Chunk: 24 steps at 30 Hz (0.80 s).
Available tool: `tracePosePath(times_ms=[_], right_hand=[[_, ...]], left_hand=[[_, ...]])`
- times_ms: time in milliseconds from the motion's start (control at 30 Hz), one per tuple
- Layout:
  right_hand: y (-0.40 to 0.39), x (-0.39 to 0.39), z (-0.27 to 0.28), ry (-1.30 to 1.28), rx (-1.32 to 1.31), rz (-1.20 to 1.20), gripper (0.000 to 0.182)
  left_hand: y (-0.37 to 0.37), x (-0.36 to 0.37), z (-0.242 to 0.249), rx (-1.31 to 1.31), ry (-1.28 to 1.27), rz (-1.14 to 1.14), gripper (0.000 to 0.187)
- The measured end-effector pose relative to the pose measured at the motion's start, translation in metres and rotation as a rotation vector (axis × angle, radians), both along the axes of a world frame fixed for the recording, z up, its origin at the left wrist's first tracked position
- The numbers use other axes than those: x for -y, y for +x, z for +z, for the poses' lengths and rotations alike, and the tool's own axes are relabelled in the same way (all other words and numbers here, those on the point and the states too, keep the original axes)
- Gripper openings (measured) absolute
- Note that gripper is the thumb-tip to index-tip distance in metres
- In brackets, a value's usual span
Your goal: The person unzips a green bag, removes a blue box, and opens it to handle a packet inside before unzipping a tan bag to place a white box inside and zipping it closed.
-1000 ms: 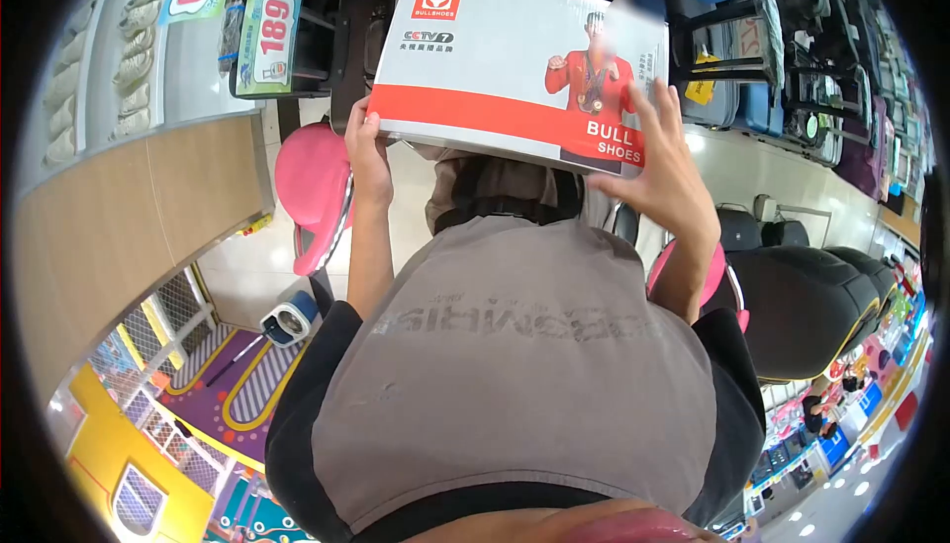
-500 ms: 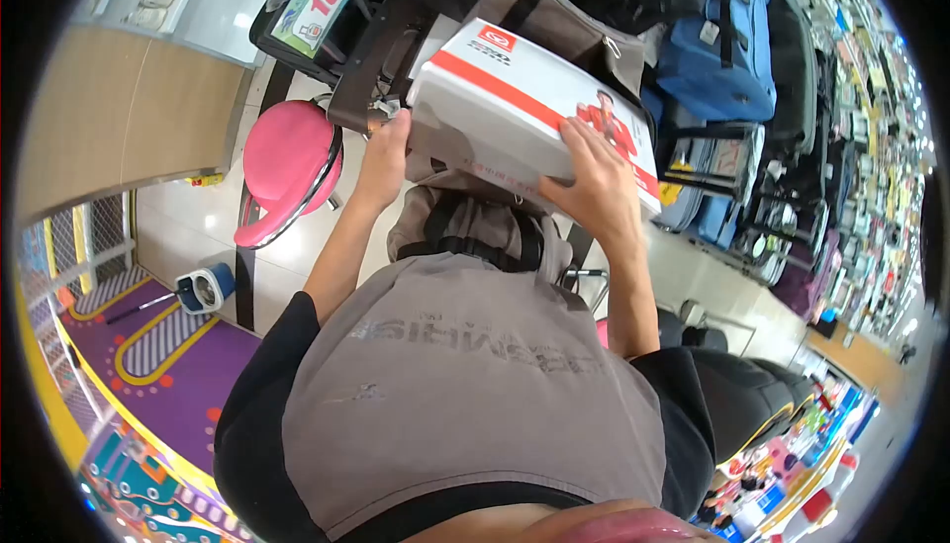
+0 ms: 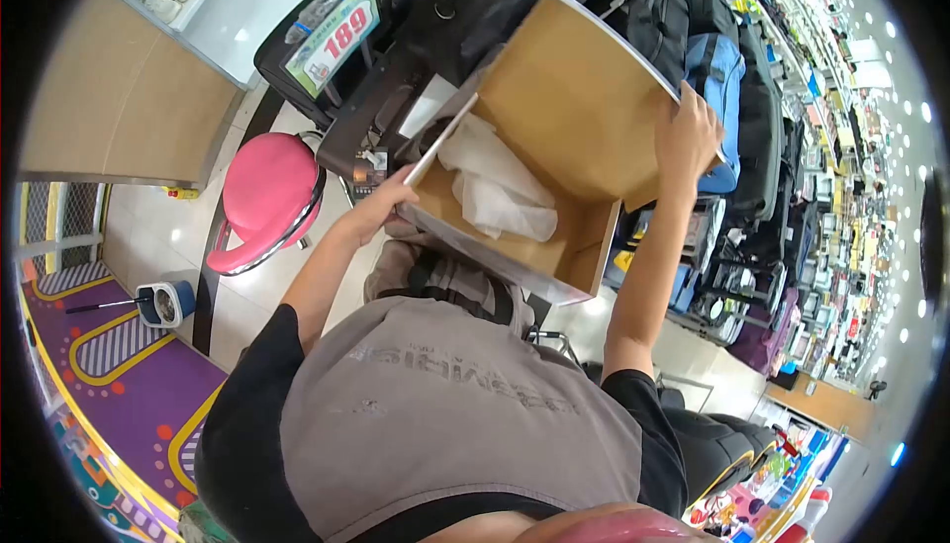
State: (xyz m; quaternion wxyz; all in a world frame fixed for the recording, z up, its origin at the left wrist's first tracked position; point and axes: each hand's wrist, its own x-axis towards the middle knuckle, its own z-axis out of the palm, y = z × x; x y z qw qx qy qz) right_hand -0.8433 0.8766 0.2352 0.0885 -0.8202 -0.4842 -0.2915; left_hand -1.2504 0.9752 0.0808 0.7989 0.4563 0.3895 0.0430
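Head: right grip (image 3: 690, 135) closed on lid (image 3: 589, 83)

A sign (image 3: 334, 39) on the black case (image 3: 287, 68) says 189. Well apart from that case, the gray shirt (image 3: 435, 424) has worn letters.

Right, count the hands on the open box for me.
2. The left hand is at the near left corner of the box; the right hand holds the right edge of the raised lid.
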Motion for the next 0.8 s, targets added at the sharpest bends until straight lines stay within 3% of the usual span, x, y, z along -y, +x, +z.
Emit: tracePosePath(times_ms=[33,100,133,167,200,233,400,467,533,600,667,733,800], right_hand=[[0.022,-0.01,-0.028,0.045,0.058,-0.059,0.043],[0.053,-0.012,-0.093,-0.162,0.02,-0.085,0.064],[0.067,-0.018,-0.133,-0.342,-0.335,-0.154,0.073],[0.108,-0.006,-0.226,-0.343,-0.492,-0.009,0.076],[0.117,0.001,-0.278,-0.285,-0.582,0.053,0.079],[0.111,0.004,-0.283,-0.293,-0.66,0.063,0.079],[0.105,-0.006,-0.239,-0.53,-0.801,-0.002,0.073],[0.064,-0.001,-0.177,-0.41,-0.705,0.183,0.062],[-0.027,0.006,-0.087,-0.092,-0.832,0.294,0.052],[-0.079,0.03,-0.061,0.043,-1.039,0.356,0.045],[-0.111,0.055,-0.066,-0.164,-0.941,0.386,0.057],[-0.147,0.063,-0.07,-0.249,-0.603,0.401,0.073],[-0.164,0.071,-0.101,-0.371,-0.644,0.368,0.09]], left_hand=[[-0.002,0.001,0.002,0.005,-0.002,-0.026,0.08],[-0.009,0.004,-0.002,0.075,0.054,-0.063,0.085],[-0.013,0.006,-0.007,0.143,0.114,-0.071,0.088],[-0.017,0.006,-0.01,0.211,0.175,-0.079,0.091],[-0.018,0.006,-0.008,0.223,0.182,-0.065,0.093],[-0.017,0.009,-0.003,0.23,0.181,-0.051,0.095],[-0.013,0.018,-0.019,0.228,0.205,0.054,0.097],[-0.016,0.021,-0.019,0.206,0.149,0.04,0.096],[-0.021,0.027,-0.025,0.24,0.18,0.047,0.095],[-0.025,0.041,-0.02,0.165,0.227,-0.036,0.102],[-0.025,0.047,-0.016,0.113,0.258,-0.105,0.108],[-0.022,0.044,-0.013,0.075,0.273,-0.159,0.111],[-0.017,0.035,-0.011,0.062,0.243,-0.284,0.111]])
